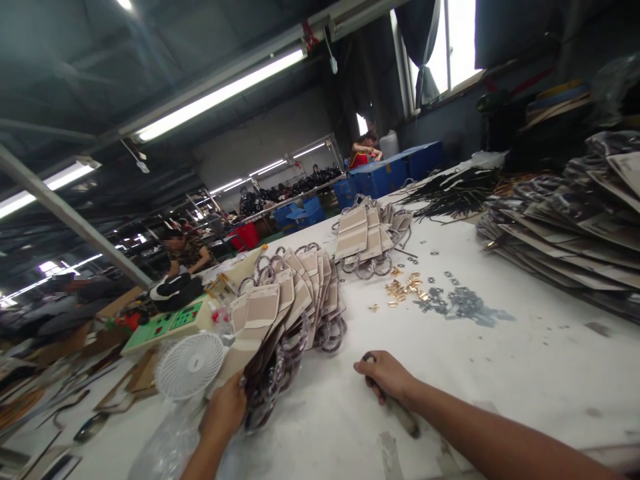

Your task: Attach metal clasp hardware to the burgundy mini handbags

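Observation:
My left hand (226, 408) grips the near end of a fanned stack of beige tag-shaped pieces with chain loops (285, 307) lying on the white table (525, 360). My right hand (384, 375) is closed round a slim tool with a grey handle (403, 417), resting on the table just right of that stack. A second stack of beige pieces (367, 235) lies farther back. Small gold metal fittings (403, 288) and grey metal parts (457, 305) are scattered beyond my right hand.
A small white fan (189, 365) and a green-topped box (170, 323) stand at the left. Piles of flat bagged pieces (570, 223) fill the right side, black straps (453, 190) lie behind. Blue crates (395, 173) and other seated people are farther off.

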`<control>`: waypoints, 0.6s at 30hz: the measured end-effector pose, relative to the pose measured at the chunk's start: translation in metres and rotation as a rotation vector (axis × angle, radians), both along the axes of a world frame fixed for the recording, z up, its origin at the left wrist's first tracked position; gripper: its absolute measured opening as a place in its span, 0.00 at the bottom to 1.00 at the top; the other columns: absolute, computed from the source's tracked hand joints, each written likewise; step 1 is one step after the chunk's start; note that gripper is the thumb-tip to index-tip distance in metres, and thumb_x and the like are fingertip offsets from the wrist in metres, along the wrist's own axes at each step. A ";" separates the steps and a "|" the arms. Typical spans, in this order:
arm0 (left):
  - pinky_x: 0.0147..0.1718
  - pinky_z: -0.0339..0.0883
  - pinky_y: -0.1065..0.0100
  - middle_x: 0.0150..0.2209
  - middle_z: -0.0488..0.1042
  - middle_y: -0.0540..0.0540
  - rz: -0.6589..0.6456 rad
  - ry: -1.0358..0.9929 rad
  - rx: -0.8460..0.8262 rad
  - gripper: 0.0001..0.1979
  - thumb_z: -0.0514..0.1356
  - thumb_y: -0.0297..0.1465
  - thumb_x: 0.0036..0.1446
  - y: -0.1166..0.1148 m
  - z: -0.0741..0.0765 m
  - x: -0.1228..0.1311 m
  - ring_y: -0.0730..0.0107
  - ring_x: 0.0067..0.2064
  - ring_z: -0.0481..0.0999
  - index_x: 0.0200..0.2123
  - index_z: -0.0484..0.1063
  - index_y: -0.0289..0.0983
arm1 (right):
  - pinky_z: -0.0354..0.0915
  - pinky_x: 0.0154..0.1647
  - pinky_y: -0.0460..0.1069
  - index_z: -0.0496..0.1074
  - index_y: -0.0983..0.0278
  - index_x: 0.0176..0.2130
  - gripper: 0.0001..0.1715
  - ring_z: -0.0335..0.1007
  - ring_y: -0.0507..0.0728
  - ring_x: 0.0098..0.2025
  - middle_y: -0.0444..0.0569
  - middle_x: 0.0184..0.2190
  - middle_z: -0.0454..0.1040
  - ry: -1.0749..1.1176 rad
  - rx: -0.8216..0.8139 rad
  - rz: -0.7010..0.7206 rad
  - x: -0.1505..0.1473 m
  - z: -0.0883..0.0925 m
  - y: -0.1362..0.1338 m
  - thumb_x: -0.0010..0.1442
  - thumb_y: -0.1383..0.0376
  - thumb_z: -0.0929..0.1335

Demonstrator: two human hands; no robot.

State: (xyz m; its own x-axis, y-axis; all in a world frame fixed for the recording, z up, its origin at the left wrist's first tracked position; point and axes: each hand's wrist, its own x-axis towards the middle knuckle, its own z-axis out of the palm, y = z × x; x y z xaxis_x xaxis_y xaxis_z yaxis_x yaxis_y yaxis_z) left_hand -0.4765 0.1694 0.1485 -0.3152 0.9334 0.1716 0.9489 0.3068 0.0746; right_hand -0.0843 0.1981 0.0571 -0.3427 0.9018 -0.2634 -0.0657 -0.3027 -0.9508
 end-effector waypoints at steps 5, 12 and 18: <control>0.57 0.69 0.60 0.54 0.82 0.43 -0.098 -0.097 0.020 0.24 0.48 0.34 0.64 0.009 0.017 0.023 0.55 0.58 0.78 0.60 0.73 0.41 | 0.60 0.12 0.44 0.67 0.63 0.29 0.12 0.60 0.49 0.14 0.41 0.18 0.69 -0.003 0.014 -0.019 0.004 -0.001 0.000 0.61 0.59 0.69; 0.62 0.64 0.59 0.62 0.75 0.42 -0.193 -0.146 0.051 0.29 0.41 0.42 0.71 0.009 0.019 0.096 0.55 0.63 0.73 0.66 0.66 0.39 | 0.60 0.12 0.44 0.67 0.63 0.30 0.11 0.60 0.49 0.14 0.41 0.19 0.69 0.027 0.011 -0.023 0.007 -0.001 0.000 0.62 0.61 0.69; 0.62 0.62 0.58 0.62 0.76 0.44 -0.242 -0.065 -0.019 0.29 0.54 0.52 0.65 -0.016 0.027 0.136 0.51 0.63 0.73 0.60 0.74 0.43 | 0.62 0.12 0.44 0.67 0.63 0.29 0.12 0.60 0.50 0.14 0.41 0.18 0.69 0.039 0.010 -0.029 0.012 -0.002 -0.004 0.63 0.61 0.68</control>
State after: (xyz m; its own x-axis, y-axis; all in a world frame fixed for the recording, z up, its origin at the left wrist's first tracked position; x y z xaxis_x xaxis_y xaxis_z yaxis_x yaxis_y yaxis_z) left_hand -0.3410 0.1537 0.1755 -0.0916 0.9859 0.1401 0.9882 0.0727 0.1347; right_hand -0.0722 0.1945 0.0553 -0.3262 0.9140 -0.2414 -0.1114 -0.2907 -0.9503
